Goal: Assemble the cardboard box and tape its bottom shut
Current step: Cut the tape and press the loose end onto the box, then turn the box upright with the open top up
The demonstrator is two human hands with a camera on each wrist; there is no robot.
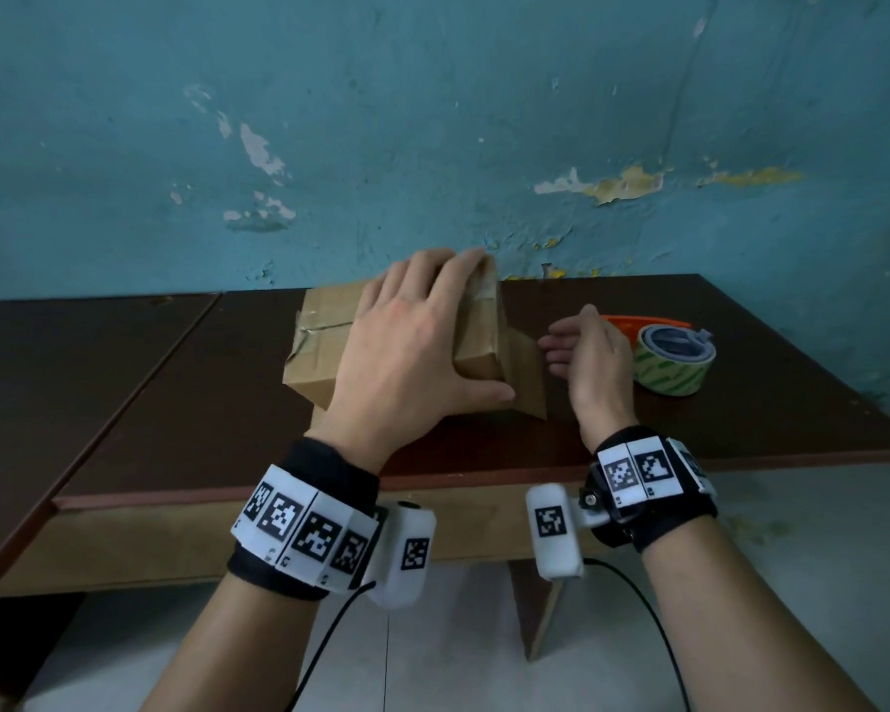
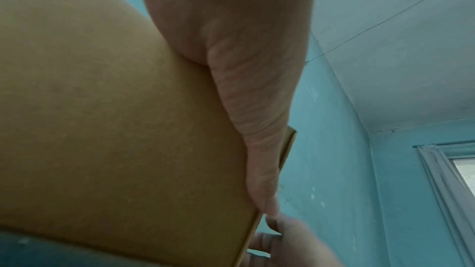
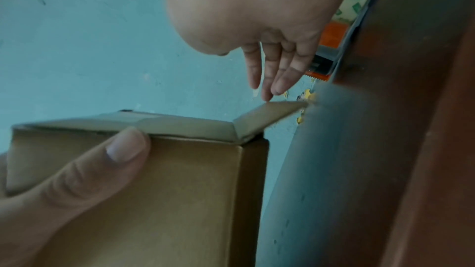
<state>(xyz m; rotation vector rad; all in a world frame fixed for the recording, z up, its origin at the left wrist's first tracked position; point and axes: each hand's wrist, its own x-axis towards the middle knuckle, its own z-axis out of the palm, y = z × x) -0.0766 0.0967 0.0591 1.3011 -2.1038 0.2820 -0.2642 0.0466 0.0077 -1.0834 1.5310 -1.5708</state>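
The brown cardboard box (image 1: 325, 352) (image 2: 102, 129) (image 3: 180, 190) stands on the dark table (image 1: 176, 403), with shiny clear tape across its top. My left hand (image 1: 417, 341) lies over the top, fingers curled over the far right edge and thumb (image 3: 107, 165) pressed on the near side. A loose flap (image 1: 527, 372) (image 3: 267, 115) sticks out to the right at the box's base. My right hand (image 1: 566, 336) hovers beside it, fingers (image 3: 280, 76) relaxed, pointing at the flap and holding nothing; one fingertip is at the flap's edge.
A tape dispenser (image 1: 674, 357) (image 3: 331, 38) with an orange handle and a green-printed roll lies on the table just right of my right hand. A peeling blue wall (image 1: 432, 146) rises directly behind the box. The table's front edge (image 1: 330, 493) runs under my wrists.
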